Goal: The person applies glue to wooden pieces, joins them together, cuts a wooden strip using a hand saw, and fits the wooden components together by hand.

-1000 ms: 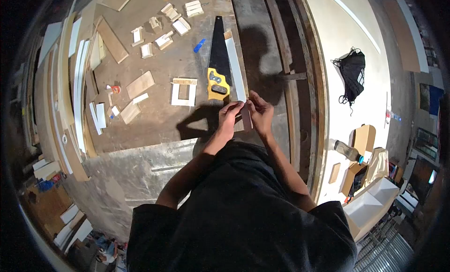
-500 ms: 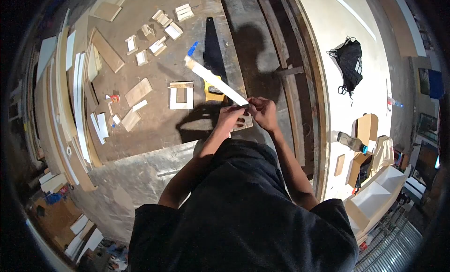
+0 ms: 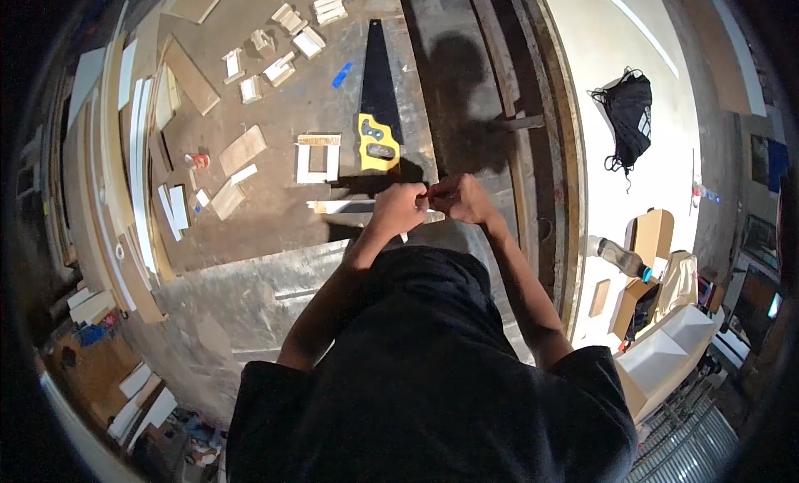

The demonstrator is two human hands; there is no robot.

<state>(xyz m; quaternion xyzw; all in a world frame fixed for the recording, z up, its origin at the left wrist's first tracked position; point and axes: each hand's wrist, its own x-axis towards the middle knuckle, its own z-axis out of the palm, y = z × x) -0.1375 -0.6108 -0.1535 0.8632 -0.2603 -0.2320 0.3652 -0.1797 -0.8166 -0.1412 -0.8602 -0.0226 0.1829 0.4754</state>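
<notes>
My left hand (image 3: 399, 208) and my right hand (image 3: 464, 200) are close together over the near edge of the work board, fingers pinched. Whatever sits between their fingertips is too small or hidden to make out. A white wooden strip (image 3: 329, 207) extends leftward from under my left hand, partly shadowed; whether that hand touches it cannot be told. Beyond the hands lies a handsaw (image 3: 379, 108) with a yellow handle and dark blade. Left of the handle is a small white rectangular wooden frame (image 3: 318, 158). A scrap of blue tape (image 3: 342, 74) rests near the blade.
Several small wooden pieces (image 3: 280, 69) lie at the far side of the board. Offcuts (image 3: 243, 148) and long boards (image 3: 141, 183) are on the left. To the right, a pale surface holds a black mesh item (image 3: 629, 113), a bottle (image 3: 622, 258) and a white compartmented box (image 3: 674, 350).
The white strip has swung from pointing up and left across the saw to lying level, left of my hands. The saw handle is now uncovered. Both hands remain close together.
</notes>
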